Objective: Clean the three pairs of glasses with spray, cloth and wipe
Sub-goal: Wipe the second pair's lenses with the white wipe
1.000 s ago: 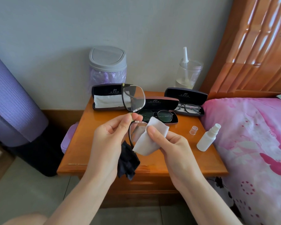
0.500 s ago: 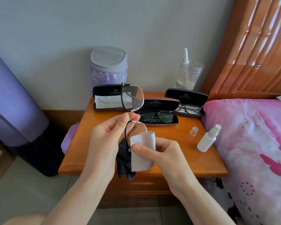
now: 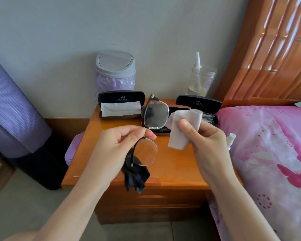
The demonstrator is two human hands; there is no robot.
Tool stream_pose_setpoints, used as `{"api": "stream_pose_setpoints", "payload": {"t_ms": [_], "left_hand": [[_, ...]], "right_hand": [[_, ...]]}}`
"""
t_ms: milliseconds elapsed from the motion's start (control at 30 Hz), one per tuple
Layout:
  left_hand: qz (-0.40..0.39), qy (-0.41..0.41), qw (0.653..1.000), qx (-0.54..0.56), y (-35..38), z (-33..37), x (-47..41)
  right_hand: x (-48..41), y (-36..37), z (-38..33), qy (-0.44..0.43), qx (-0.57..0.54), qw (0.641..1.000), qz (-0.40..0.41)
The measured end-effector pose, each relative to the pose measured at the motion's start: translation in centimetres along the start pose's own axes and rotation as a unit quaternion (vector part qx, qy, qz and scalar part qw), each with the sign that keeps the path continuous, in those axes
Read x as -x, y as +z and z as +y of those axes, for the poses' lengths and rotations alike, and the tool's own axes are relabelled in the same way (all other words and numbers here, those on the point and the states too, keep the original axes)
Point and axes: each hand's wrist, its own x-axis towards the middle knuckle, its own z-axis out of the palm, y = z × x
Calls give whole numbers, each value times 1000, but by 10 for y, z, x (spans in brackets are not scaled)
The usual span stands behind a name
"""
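Glasses (image 3: 155, 115) stand on end above a bedside table (image 3: 172, 171), pinched at the bridge by the left hand (image 3: 115, 150), with a dark cloth (image 3: 136, 176) hanging from under its fingers. Just beside it, the right hand (image 3: 207, 145) pinches a white wipe (image 3: 182, 129), apart from the glasses.

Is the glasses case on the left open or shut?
Open: the left case has its lid raised, showing a white cloth inside.

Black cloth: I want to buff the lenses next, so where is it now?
In the head view the black cloth hangs from the left hand, just below the glasses that hand pinches, over the front edge of the nightstand.
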Motion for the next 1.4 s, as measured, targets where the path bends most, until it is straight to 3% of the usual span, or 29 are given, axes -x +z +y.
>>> {"api": "stream_pose_setpoints", "payload": {"t_ms": [400, 967, 1400], "left_hand": [[-59, 14, 995, -77, 7, -6, 1], [-42, 62, 988, -138, 20, -16, 2], [-1, 87, 988, -125, 18, -17, 1]], "right_hand": [[3, 9, 4, 66, 2, 992, -109], [-3, 13, 2, 123, -117, 985, -6], [14, 15, 10, 73, 6, 996, -58]]}}
